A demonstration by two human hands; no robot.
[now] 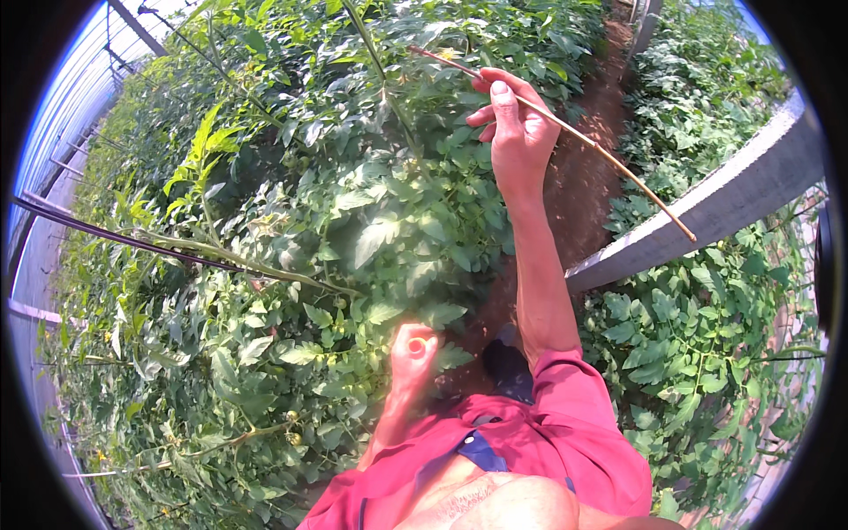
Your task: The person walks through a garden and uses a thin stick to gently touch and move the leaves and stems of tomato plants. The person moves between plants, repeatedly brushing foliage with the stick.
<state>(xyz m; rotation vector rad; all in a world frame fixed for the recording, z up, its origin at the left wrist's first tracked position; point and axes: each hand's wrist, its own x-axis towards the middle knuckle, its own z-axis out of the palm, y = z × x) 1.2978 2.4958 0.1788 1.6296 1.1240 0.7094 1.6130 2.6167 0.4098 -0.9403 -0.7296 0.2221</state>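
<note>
My right hand (520, 129) is raised over the plants and pinches a thin wooden stick (623, 169) between thumb and fingers. The stick's reddish end reaches up and left, close to a yellow tomato flower (448, 54); whether they touch is unclear. Its other end slants down to the right, over the grey post. Lower down, in front of my waist, my left hand (411, 361) is curled around a small container (417, 346). Only its round orange-red rim shows, and glare blurs it. Leafy tomato plants (371, 238) surround both hands.
A grey concrete post (702, 192) slants in from the right. Bare brown soil (586, 172) forms a path between plant rows. Dark lines (132, 238) with stems along them cross at left, and green tomatoes (293, 437) hang low. Greenhouse sheeting (69, 99) curves along the far left.
</note>
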